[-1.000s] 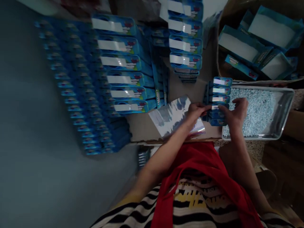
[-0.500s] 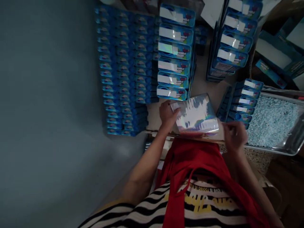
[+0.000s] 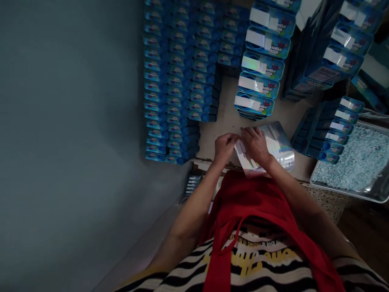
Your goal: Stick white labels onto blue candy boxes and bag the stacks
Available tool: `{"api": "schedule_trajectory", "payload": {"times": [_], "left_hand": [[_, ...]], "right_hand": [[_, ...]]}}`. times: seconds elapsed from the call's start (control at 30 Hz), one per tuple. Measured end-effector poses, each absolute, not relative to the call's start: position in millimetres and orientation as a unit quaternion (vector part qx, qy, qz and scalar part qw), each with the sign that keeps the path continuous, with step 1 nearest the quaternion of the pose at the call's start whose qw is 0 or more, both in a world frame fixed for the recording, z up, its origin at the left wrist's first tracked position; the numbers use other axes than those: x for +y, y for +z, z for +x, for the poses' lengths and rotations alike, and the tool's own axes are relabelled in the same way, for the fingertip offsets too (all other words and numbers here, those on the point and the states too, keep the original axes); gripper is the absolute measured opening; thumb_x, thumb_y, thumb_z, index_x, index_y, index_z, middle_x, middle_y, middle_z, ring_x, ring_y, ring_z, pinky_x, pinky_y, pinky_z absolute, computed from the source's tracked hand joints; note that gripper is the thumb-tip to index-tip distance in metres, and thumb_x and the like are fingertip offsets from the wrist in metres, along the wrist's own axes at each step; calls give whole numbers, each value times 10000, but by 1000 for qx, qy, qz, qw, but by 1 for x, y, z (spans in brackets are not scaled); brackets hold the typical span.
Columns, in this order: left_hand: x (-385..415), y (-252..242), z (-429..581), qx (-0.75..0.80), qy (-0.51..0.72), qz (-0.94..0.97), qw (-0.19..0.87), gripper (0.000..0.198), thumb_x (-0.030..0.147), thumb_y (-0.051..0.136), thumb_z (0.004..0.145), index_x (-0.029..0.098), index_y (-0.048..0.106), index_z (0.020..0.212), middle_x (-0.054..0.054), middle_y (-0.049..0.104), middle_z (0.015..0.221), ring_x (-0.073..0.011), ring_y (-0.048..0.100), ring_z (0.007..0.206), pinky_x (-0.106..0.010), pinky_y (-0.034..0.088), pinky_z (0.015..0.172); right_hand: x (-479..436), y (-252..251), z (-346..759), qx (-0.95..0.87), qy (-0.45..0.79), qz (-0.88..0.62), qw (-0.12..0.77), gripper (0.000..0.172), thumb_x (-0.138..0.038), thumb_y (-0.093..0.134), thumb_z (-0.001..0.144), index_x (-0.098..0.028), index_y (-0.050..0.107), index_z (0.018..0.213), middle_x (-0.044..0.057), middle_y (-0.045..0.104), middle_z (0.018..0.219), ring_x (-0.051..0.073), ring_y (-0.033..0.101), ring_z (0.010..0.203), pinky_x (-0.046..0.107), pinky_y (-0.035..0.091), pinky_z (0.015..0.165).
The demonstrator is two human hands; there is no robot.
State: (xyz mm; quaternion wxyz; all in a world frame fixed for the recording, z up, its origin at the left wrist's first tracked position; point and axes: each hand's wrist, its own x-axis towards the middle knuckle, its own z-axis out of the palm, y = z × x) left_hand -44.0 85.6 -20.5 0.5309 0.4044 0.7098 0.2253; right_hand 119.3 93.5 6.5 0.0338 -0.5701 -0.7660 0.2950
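A shiny, silvery sheet point(image 3: 278, 140) with rainbow reflections lies at the table's front edge, its right side curling. At its upper left corner, my left hand point(image 3: 225, 148) is closed in a pinch, fingertips at the sheet's edge. My right hand point(image 3: 257, 146) lies across the sheet's left part, its fingers bent around that same edge and almost meeting the left fingertips. What exactly sits between the fingertips is too small to make out. Just beyond the sheet stands a row of blue boxes point(image 3: 258, 85) with white labels on their ends.
Many blue boxes point(image 3: 179, 81) are stacked at the left, beside the grey wall point(image 3: 69, 121). More labelled boxes point(image 3: 343, 61) stand at the back right. A metal tray point(image 3: 377, 196) of pale blue pieces lies at the right, with a smaller box row point(image 3: 338, 138) beside it.
My right hand has moved left from beyond the sheet's right side onto its left part. My left hand has shifted to the corner. The view has turned, moving the boxes rightward.
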Motion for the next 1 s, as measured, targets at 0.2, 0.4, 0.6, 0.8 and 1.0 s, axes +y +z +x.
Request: {"api": "schedule_trajectory", "payload": {"times": [0.2,0.4,0.6,0.8,1.0], "left_hand": [[80,-26,-47,709,263,364,544,385,572,663,815,200,759,845,-3,651,716,-169,583,694,-249,469,642],[89,-27,-54,716,250,391,521,366,553,664,875,199,758,871,-1,649,695,-168,603,669,-254,464,635],[102,-12,-49,799,201,443,354,396,379,764,867,135,722,1176,-189,726,1239,-362,642,1224,-468,473,1080],[71,37,20,614,286,448,583,554,669,523,978,179,753,1099,-150,757,1147,-277,719,1067,-426,560,975],[67,50,84,527,195,381,735,363,518,860,687,178,748,743,-35,724,702,-153,646,666,-271,531,676]], "right_hand": [[63,-3,122,-796,260,-545,36,484,-253,379,1128,-119,554,1559,176,551,1623,346,505,1379,488,375,1100],[42,23,137,-747,256,-607,87,297,-329,554,1079,-235,789,1235,122,801,1175,310,638,1129,454,430,970],[28,86,169,-531,356,-731,240,190,-379,665,979,-233,779,940,12,694,729,183,599,680,329,456,694],[9,127,213,-380,432,-762,298,241,-445,741,896,-207,777,885,-70,497,554,116,439,531,261,347,524],[-11,131,248,-340,412,-785,314,277,-483,749,893,-210,779,854,-78,463,528,110,399,503,261,302,501]]}}
